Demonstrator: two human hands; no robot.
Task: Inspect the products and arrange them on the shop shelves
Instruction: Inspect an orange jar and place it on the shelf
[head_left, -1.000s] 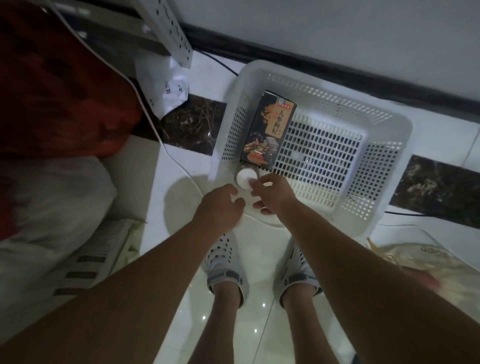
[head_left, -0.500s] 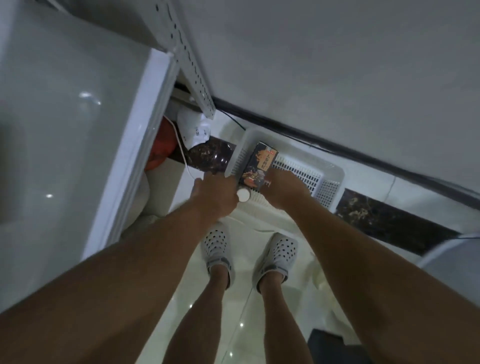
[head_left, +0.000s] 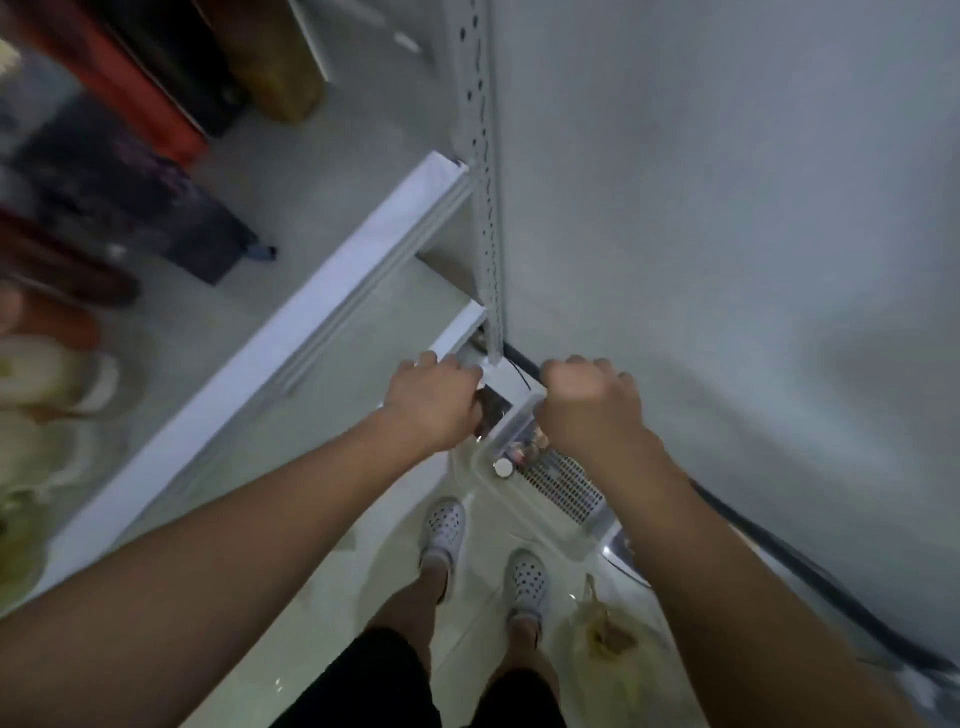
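My left hand (head_left: 434, 402) and my right hand (head_left: 589, 410) hang side by side above the floor. Both are curled into fists with their backs up, and nothing shows in either. Below and between them the white perforated basket (head_left: 563, 480) stands on the floor against the wall. My right hand and forearm cover much of it. Inside lie a dark printed box (head_left: 524, 452), mostly hidden, and a small white round item (head_left: 503, 466). The white shelf edge (head_left: 332, 317) runs diagonally at the left.
Blurred products stand on the shelf: a red pack (head_left: 130, 88), a dark box (head_left: 156, 208) and pale bags (head_left: 47, 374). A perforated upright post (head_left: 485, 182) meets the grey wall (head_left: 727, 208). A plastic bag (head_left: 602, 629) lies by my feet.
The view has risen from a crouch over the basket to standing height. Both hands have lifted away from the basket, where they touched the white item and the box. The shelf has come into view.
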